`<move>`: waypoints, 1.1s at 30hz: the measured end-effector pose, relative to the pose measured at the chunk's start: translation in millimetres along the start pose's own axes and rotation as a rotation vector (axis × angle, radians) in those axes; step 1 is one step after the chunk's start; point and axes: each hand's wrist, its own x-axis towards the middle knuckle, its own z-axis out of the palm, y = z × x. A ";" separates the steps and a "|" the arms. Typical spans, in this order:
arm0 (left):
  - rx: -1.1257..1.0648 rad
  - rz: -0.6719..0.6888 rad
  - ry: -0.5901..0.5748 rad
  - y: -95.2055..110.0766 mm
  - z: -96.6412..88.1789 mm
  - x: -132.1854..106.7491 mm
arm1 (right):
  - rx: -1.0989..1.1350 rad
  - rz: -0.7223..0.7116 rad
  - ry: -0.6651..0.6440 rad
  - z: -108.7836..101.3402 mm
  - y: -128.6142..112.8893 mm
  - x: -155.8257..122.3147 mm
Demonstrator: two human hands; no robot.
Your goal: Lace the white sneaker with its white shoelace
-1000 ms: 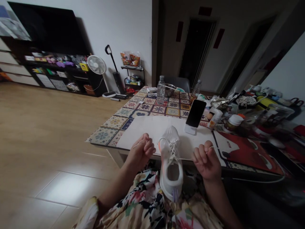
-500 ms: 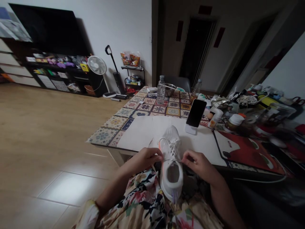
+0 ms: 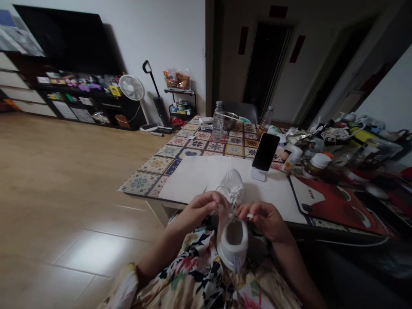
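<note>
Between left hand [image 3: 202,207] and right hand [image 3: 265,218] sits the white sneaker [image 3: 232,251].

My left hand [image 3: 200,209] and right hand [image 3: 266,219], earlier spread wide with the laces [image 3: 234,195] taut, have closed in over the shoe [image 3: 234,234], fingers pinching the laces.

A floral-print garment [image 3: 199,274] (black, pink, cream) covers the person.

Dim indoor room seen through a wide lens that bends the walls at the edges. Pale glare pools on the light wooden plank floor [image 3: 80,253], and the white mesh sneaker [image 3: 238,244] looks washed out. The right end of the tile-patterned bench [image 3: 141,180] sinks into murky, soft shadow.
</note>
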 end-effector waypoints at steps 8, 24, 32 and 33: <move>0.174 0.075 0.047 -18.6 23.4 4.6 | -0.214 -0.090 0.222 29.3 8.0 2.9; 0.047 -0.019 0.153 -18.2 37.5 3.3 | -0.401 -0.114 0.282 31.3 1.4 -1.8; 0.129 0.003 0.169 -22.6 35.9 3.5 | -0.395 -0.084 0.387 35.5 5.3 -0.6; 0.127 0.005 0.188 -22.5 35.8 3.3 | -0.466 -0.106 0.321 34.1 2.6 -0.9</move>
